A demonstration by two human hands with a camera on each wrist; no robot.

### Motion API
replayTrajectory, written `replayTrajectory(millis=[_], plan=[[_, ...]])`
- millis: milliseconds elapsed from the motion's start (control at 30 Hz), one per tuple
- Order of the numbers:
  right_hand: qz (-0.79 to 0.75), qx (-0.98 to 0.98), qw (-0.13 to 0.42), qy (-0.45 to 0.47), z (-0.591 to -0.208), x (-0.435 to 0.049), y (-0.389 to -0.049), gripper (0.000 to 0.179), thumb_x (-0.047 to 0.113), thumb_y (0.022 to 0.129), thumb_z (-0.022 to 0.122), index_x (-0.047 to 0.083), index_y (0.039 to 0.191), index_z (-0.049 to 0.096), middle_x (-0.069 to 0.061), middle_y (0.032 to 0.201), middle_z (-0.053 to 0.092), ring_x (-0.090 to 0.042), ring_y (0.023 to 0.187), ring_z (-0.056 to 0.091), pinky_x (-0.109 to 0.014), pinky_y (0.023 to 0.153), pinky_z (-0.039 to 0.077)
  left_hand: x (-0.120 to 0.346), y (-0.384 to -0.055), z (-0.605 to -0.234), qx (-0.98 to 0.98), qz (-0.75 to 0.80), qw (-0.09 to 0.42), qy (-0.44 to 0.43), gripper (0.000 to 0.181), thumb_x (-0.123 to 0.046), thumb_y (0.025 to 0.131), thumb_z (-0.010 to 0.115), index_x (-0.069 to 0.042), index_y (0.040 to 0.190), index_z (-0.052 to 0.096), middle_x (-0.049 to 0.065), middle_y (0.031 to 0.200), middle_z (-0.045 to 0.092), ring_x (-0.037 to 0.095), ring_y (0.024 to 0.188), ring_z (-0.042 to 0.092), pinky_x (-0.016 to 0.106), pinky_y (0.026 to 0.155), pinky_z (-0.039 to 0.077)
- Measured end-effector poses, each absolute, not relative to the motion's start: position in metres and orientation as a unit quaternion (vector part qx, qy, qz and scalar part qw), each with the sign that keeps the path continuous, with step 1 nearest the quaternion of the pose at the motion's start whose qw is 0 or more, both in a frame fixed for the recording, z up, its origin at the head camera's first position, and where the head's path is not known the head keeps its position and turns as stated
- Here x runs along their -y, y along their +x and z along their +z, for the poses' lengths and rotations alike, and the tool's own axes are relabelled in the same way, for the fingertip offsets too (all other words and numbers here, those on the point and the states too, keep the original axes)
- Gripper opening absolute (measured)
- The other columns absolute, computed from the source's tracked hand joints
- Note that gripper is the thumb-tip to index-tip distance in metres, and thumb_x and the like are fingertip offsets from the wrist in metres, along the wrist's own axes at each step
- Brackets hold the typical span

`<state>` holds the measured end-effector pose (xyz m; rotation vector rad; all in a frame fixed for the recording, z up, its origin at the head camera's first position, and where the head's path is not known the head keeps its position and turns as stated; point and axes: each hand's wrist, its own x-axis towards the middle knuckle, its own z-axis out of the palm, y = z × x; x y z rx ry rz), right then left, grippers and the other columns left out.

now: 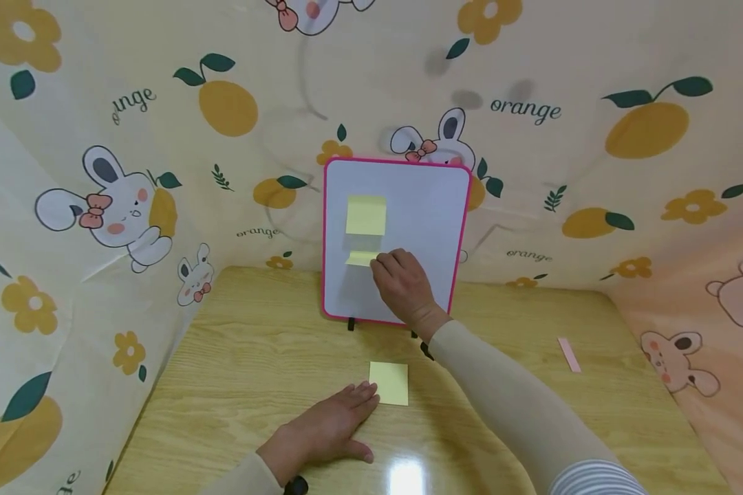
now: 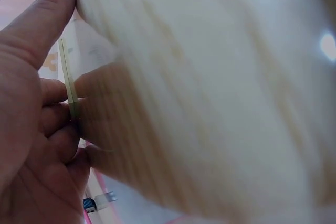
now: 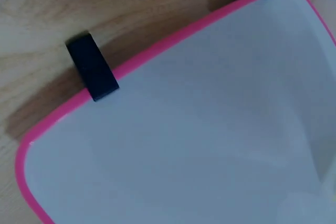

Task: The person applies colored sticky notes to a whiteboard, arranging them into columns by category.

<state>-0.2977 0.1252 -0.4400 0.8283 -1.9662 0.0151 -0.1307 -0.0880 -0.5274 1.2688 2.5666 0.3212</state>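
A whiteboard (image 1: 408,206) with a pink rim stands upright on the table, one yellow sticky note (image 1: 366,215) flat on its upper left. Below that, my right hand (image 1: 405,285) pinches the right end of a second sticky note (image 1: 360,258), which looks narrow and tilted against the board. My left hand (image 1: 331,426) lies on the tabletop with its fingers extended, the fingertips touching the left edge of a yellow sticky note pad (image 1: 390,383). In the left wrist view the pad (image 2: 68,77) shows edge-on by the fingers. The right wrist view shows bare board but not the fingers.
Black feet (image 3: 93,66) hold the board's lower edge. A pink paper strip (image 1: 569,355) lies on the wooden table (image 1: 254,357) to the right. Printed cloth walls (image 1: 272,89) with rabbits and oranges enclose the table at the back and sides.
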Motion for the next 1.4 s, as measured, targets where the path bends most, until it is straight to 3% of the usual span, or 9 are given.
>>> replayTrajectory(millis=[233, 500, 700, 833, 933, 1100, 1267, 1400], plan=[[0.013, 0.804, 0.488, 0.34, -0.439, -0.118, -0.307, 0.007, 0.003, 0.094, 0.074, 0.003, 0.089, 0.069, -0.007, 0.094, 0.074, -0.025, 0.089, 0.068, -0.033, 0.075, 0.06, 0.09, -0.131, -0.529, -0.882, 0.105, 0.118, 0.444, 0.094, -0.067, 0.096, 0.062, -0.003, 0.161, 0.041, 0.014, 0.171, 0.035, 0.027, 0.16, 0.03, 0.04, 0.132, 0.028], [-0.009, 0.824, 0.461, 0.328, -0.441, -0.117, -0.31, 0.014, 0.004, 0.1, 0.065, 0.004, 0.086, 0.065, -0.007, 0.094, 0.072, -0.026, 0.09, 0.067, -0.033, 0.075, 0.059, 0.09, -0.131, -0.53, -0.883, 0.103, 0.117, 0.442, 0.094, -0.068, 0.095, 0.061, -0.005, 0.161, 0.042, 0.012, 0.171, 0.036, 0.025, 0.16, 0.03, 0.039, 0.132, 0.028], [-0.005, 0.83, 0.451, 0.329, -0.447, -0.118, -0.31, 0.016, 0.004, 0.094, 0.075, 0.005, 0.084, 0.062, -0.008, 0.092, 0.071, -0.027, 0.089, 0.067, -0.033, 0.069, 0.056, 0.091, -0.13, -0.531, -0.884, 0.102, 0.102, 0.445, 0.094, -0.068, 0.094, 0.063, -0.004, 0.16, 0.043, 0.013, 0.169, 0.038, 0.026, 0.16, 0.032, 0.039, 0.131, 0.029], [-0.011, 0.845, 0.431, 0.317, -0.453, -0.118, -0.308, 0.015, 0.009, 0.095, 0.075, 0.006, 0.087, 0.062, -0.007, 0.094, 0.07, -0.028, 0.093, 0.067, -0.035, 0.073, 0.056, 0.091, -0.13, -0.531, -0.884, 0.106, 0.105, 0.442, 0.094, -0.068, 0.094, 0.063, -0.004, 0.16, 0.043, 0.012, 0.17, 0.037, 0.026, 0.16, 0.032, 0.039, 0.131, 0.029], [-0.031, 0.861, 0.408, 0.3, -0.46, -0.119, -0.305, 0.017, 0.02, 0.096, 0.076, 0.007, 0.097, 0.065, -0.006, 0.1, 0.069, -0.026, 0.099, 0.067, -0.038, 0.081, 0.058, 0.091, -0.129, -0.531, -0.883, 0.112, 0.108, 0.443, 0.094, -0.068, 0.094, 0.063, -0.004, 0.16, 0.043, 0.012, 0.17, 0.037, 0.026, 0.16, 0.032, 0.04, 0.131, 0.03], [-0.065, 0.888, 0.362, 0.277, -0.471, -0.121, -0.299, 0.046, 0.039, 0.098, 0.073, 0.006, 0.128, 0.068, -0.009, 0.127, 0.069, -0.027, 0.121, 0.063, -0.044, 0.103, 0.054, 0.091, -0.129, -0.532, -0.881, 0.111, 0.104, 0.447, 0.094, -0.068, 0.094, 0.062, -0.004, 0.16, 0.044, 0.013, 0.169, 0.038, 0.026, 0.159, 0.033, 0.04, 0.13, 0.031], [-0.086, 0.922, 0.284, 0.25, -0.478, -0.122, -0.291, 0.064, 0.046, 0.105, 0.06, 0.005, 0.153, 0.054, -0.011, 0.158, 0.054, -0.029, 0.15, 0.044, -0.051, 0.127, 0.033, 0.091, -0.128, -0.531, -0.882, 0.113, 0.104, 0.445, 0.093, -0.068, 0.094, 0.063, -0.004, 0.16, 0.044, 0.013, 0.169, 0.039, 0.026, 0.159, 0.033, 0.04, 0.13, 0.031], [-0.109, 0.941, 0.212, 0.24, -0.488, -0.121, -0.282, 0.067, 0.046, 0.109, 0.052, 0.004, 0.161, 0.043, -0.01, 0.17, 0.039, -0.028, 0.161, 0.027, -0.054, 0.134, 0.016, 0.091, -0.128, -0.53, -0.885, 0.111, 0.107, 0.44, 0.093, -0.068, 0.094, 0.063, -0.005, 0.16, 0.044, 0.011, 0.17, 0.038, 0.025, 0.16, 0.032, 0.04, 0.131, 0.03]])
